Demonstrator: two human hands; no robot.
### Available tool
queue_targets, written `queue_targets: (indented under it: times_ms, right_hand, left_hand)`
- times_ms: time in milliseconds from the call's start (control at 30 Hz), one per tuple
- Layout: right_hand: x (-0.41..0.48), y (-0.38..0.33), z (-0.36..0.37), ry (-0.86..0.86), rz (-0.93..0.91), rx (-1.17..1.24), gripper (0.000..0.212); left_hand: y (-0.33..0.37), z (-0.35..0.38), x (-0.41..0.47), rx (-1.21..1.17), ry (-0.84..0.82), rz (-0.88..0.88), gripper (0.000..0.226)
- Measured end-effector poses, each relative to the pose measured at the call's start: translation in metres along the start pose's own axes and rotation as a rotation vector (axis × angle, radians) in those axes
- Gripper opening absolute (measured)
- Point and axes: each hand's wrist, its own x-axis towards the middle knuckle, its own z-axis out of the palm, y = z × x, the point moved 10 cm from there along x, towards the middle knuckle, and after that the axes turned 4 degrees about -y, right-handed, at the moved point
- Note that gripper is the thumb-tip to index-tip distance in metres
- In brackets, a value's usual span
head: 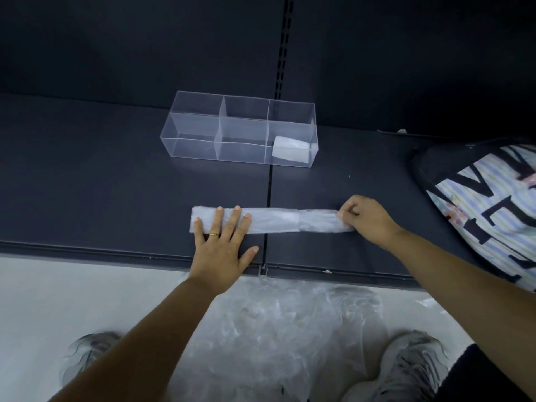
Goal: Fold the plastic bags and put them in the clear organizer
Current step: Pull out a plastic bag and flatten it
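A clear plastic bag (278, 221), folded into a long narrow strip, lies across the dark shelf (116, 184) near its front edge. My left hand (223, 242) presses flat on the strip's left end with fingers spread. My right hand (365, 220) pinches the strip's right end with curled fingers. Behind it stands the clear organizer (197, 123) with several compartments. One folded bag (291, 149) sits in its front right compartment; the other compartments look empty.
A patterned bag with black lettering (490, 204) lies on the shelf at the right. A heap of loose clear plastic bags (290, 329) sits on the pale floor below the shelf edge, between two grey shoes (412, 369). The dark back wall rises behind the organizer.
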Motion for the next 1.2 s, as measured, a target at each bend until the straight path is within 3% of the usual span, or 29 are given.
queue_targets:
  times_ms: [167, 267, 400, 500, 567, 633, 733, 933, 1067, 1200]
  right_hand:
    - [-0.052, -0.002, 0.027, -0.235, 0.163, 0.314, 0.016]
    - [-0.078, -0.021, 0.039, -0.381, 0.227, 0.413, 0.015]
    - [-0.092, -0.064, 0.042, -0.514, 0.173, 0.457, 0.009]
    - [-0.072, -0.086, 0.021, -0.373, 0.0, 0.281, 0.015]
    - [-0.061, -0.094, 0.025, -0.394, -0.065, 0.32, 0.036]
    - [-0.059, -0.096, 0.057, -0.566, -0.054, 0.438, 0.058]
    - [-0.06, -0.09, 0.106, -0.689, -0.025, 0.457, 0.059]
    - [-0.041, -0.062, 0.124, -0.474, -0.02, 0.258, 0.011]
    - [-0.033, -0.053, 0.122, -0.347, 0.027, 0.236, 0.004]
    - [-0.028, -0.045, 0.122, -0.285, 0.07, 0.266, 0.008]
  left_hand:
    - [0.035, -0.026, -0.013, -0.134, 0.08, 0.193, 0.092]
    - [0.099, -0.037, -0.027, -0.403, 0.098, 0.303, 0.092]
    - [0.115, -0.067, -0.035, -1.059, 0.251, 0.093, 0.048]
    - [0.093, -0.063, -0.036, -1.626, 0.182, -0.116, 0.021]
    - [0.079, -0.056, -0.037, -1.785, 0.066, -0.208, 0.02]
    - [0.066, -0.042, -0.034, -1.922, -0.045, -0.27, 0.025]
    - [0.054, -0.03, -0.026, -2.123, -0.142, -0.291, 0.03]
    - [0.012, 0.002, -0.011, -2.165, -0.115, -0.504, 0.022]
    - [-0.037, 0.016, -0.001, -1.882, 0.019, -0.768, 0.012]
    - [-0.073, -0.007, 0.014, -1.633, 0.22, -0.713, 0.012]
